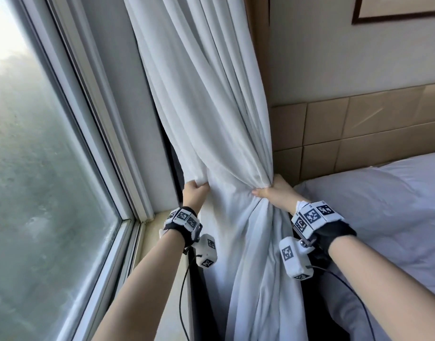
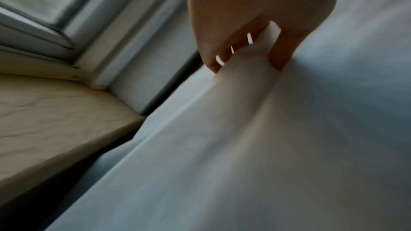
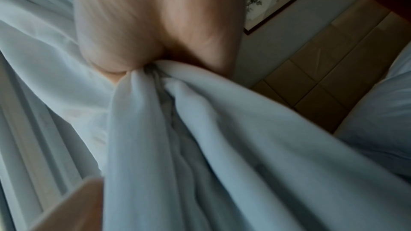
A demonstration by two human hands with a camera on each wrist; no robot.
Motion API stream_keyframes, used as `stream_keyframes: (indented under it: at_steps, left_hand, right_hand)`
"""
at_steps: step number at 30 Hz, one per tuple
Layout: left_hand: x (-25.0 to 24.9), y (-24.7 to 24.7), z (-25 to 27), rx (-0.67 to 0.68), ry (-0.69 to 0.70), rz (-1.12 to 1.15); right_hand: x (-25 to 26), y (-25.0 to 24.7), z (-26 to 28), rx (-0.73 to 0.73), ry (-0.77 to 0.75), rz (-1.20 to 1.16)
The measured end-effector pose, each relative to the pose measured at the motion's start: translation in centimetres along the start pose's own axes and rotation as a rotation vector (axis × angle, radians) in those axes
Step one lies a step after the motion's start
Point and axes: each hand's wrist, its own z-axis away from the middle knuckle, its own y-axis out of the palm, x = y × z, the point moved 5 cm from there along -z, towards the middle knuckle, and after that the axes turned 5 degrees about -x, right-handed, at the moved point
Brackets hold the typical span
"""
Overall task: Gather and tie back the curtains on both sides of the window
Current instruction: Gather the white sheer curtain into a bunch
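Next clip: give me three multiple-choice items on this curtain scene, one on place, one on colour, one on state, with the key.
1. Where is the bed?
A. right of the curtain
B. under the window
C. behind the person

2. What colour is the curtain?
A. red
B. white
C. green

3. What is the right hand doing?
A. hanging free
B. pressing the glass
C. gripping bunched curtain

Key: A, the bed lies to the right; B, the cloth is white; C, folds converge in its grip while the left hand holds the curtain's edge.
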Motion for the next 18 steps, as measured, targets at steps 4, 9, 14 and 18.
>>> stream_keyframes:
  at_steps: [4, 9, 14, 18]
  left_hand:
    - [-4.4, 2.8, 7.0, 0.08, 0.317, -0.091]
    - [-6.0, 6.1, 12.1, 0.238, 0.77, -0.25]
    - [-3.4, 7.5, 11.6, 0.278, 0.705, -0.517]
    - [-3.1, 9.3, 12.2, 0.407, 0.746, -0.863]
  right_hand:
    - [0.3, 0.1, -0.3, -0.123, 0.006, 0.191]
    - [1.4, 0.8, 0.2, -0.173, -0.017, 0.327]
    - [0.9, 1.5, 0.6, -0.097, 0.01, 0.166]
    - [1.1, 2.6, 1.1, 0.05, 0.112, -0.093]
